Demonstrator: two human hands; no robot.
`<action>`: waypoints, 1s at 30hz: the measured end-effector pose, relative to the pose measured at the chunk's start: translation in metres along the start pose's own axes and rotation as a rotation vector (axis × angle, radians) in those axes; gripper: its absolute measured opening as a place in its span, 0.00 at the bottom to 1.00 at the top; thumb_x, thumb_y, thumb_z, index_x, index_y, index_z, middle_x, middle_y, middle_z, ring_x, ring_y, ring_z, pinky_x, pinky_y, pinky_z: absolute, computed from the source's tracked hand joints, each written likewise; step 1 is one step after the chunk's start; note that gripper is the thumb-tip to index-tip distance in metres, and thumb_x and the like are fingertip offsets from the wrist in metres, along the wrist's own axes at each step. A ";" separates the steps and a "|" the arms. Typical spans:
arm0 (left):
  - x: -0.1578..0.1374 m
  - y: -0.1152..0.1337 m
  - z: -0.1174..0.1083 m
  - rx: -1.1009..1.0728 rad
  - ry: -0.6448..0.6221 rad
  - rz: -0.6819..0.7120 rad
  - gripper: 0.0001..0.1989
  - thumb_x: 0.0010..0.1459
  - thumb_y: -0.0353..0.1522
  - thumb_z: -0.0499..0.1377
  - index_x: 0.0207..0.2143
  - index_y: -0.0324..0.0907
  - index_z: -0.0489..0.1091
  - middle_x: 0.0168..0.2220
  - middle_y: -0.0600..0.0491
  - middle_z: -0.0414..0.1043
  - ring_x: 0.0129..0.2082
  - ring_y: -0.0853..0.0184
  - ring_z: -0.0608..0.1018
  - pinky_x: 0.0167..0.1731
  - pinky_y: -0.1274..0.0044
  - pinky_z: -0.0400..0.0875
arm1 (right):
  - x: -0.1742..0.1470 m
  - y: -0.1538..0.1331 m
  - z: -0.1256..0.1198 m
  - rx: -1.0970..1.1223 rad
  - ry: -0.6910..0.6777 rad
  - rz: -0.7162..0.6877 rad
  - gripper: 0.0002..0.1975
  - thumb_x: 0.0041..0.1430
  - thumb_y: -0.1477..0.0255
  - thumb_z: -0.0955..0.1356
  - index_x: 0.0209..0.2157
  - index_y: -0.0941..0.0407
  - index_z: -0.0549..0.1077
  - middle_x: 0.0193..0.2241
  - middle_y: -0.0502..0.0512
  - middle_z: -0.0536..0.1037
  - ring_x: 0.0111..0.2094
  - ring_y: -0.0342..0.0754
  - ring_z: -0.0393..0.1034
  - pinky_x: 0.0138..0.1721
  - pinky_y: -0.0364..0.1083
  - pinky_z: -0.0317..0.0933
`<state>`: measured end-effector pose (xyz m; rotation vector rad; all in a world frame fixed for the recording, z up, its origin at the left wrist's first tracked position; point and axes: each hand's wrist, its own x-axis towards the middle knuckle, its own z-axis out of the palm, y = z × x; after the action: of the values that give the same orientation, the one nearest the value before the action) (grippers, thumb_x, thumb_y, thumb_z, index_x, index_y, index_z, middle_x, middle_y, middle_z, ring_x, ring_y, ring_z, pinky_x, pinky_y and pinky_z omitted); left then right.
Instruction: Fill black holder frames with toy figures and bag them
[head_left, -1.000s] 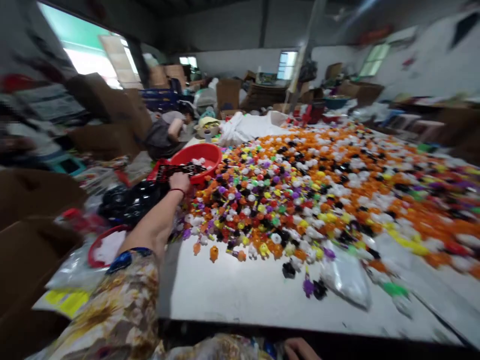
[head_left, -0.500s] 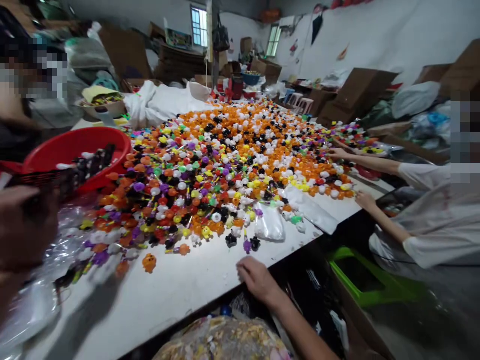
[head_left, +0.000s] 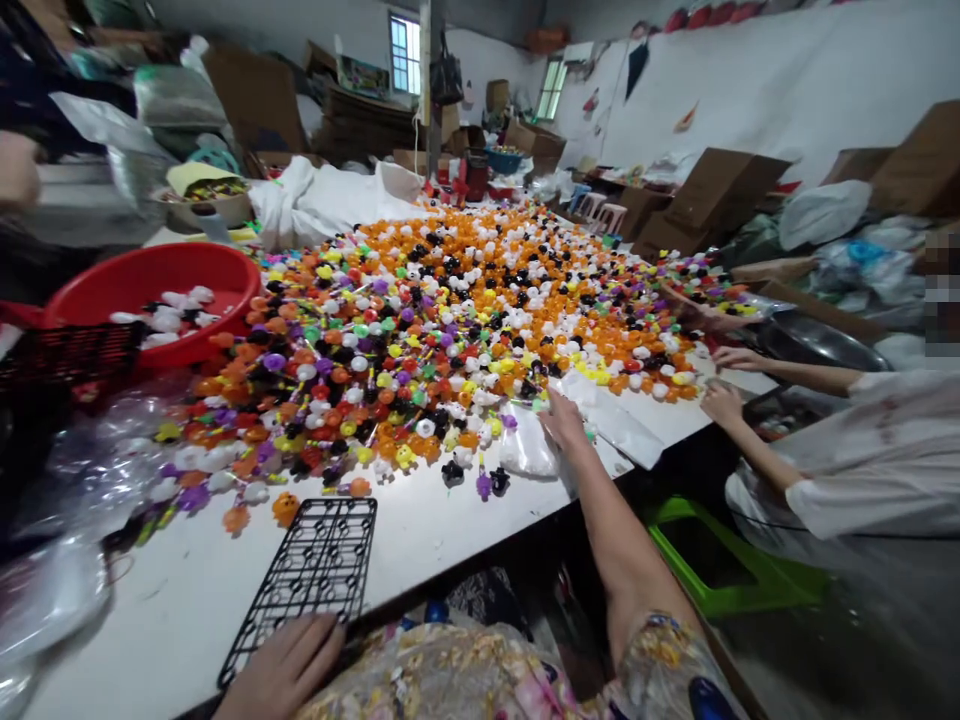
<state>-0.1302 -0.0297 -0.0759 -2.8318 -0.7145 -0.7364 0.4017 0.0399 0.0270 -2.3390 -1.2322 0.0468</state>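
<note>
My left hand (head_left: 289, 660) is at the near end of a black plastic grid tray (head_left: 315, 560), its fingers over the tray's edge and the thumb hidden. The tray lies flat on the white table by the front edge. My right hand (head_left: 566, 425) reaches to the near edge of a heap of small colourful plastic toys (head_left: 450, 300), beside a clear plastic bag (head_left: 529, 445). Its fingers look slightly apart, with nothing visible in them. A black star-shaped toy (head_left: 452, 472) and a purple toy (head_left: 483, 485) lie loose in front of the heap.
A red basin (head_left: 240, 275) holding white pieces stands at the left, near another black grid (head_left: 67, 350) and crumpled clear plastic (head_left: 120, 460). A co-worker's hands (head_left: 724, 403) are at the table's right side. A green stool (head_left: 772, 585) stands below.
The black grid tray now lies before me, with my left hand come from the far left onto it. My right hand has moved forward to the heap. Dark pieces no longer show above the basin.
</note>
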 end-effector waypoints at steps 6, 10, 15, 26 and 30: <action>0.081 0.023 0.006 -0.090 0.033 0.008 0.10 0.63 0.33 0.54 0.42 0.44 0.74 0.36 0.47 0.78 0.33 0.63 0.80 0.34 0.74 0.77 | -0.010 -0.010 -0.003 0.162 0.103 -0.075 0.20 0.55 0.70 0.67 0.50 0.57 0.74 0.50 0.65 0.76 0.52 0.59 0.68 0.55 0.56 0.61; 0.116 0.022 -0.008 -0.253 0.051 -0.157 0.13 0.65 0.34 0.53 0.48 0.44 0.71 0.40 0.46 0.77 0.40 0.61 0.79 0.41 0.71 0.77 | -0.046 -0.030 -0.020 0.474 0.038 -0.100 0.22 0.54 0.60 0.70 0.48 0.57 0.76 0.47 0.62 0.78 0.42 0.54 0.73 0.45 0.52 0.69; 0.165 0.019 -0.021 -0.476 0.045 -0.391 0.20 0.66 0.38 0.51 0.58 0.42 0.65 0.53 0.43 0.72 0.53 0.59 0.75 0.51 0.69 0.73 | -0.111 -0.083 -0.027 0.716 -0.337 -0.243 0.22 0.51 0.60 0.73 0.47 0.52 0.78 0.46 0.56 0.78 0.41 0.50 0.73 0.40 0.47 0.69; 0.169 0.028 -0.021 -1.229 -0.130 -1.026 0.19 0.52 0.48 0.58 0.29 0.40 0.71 0.24 0.56 0.71 0.24 0.70 0.70 0.26 0.78 0.67 | -0.162 -0.151 0.029 1.071 -0.569 -0.091 0.34 0.44 0.61 0.77 0.54 0.52 0.71 0.47 0.57 0.75 0.39 0.46 0.71 0.39 0.45 0.68; 0.160 0.030 -0.018 -1.196 0.054 -1.141 0.16 0.51 0.44 0.60 0.32 0.40 0.73 0.24 0.56 0.71 0.24 0.69 0.71 0.27 0.79 0.67 | -0.179 -0.171 0.053 1.024 -0.771 -0.002 0.24 0.39 0.59 0.78 0.38 0.55 0.76 0.34 0.51 0.76 0.27 0.42 0.66 0.29 0.43 0.64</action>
<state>-0.0006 0.0060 0.0177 -2.8968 -2.6906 -1.8466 0.1512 0.0019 0.0209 -1.3956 -1.0984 1.3322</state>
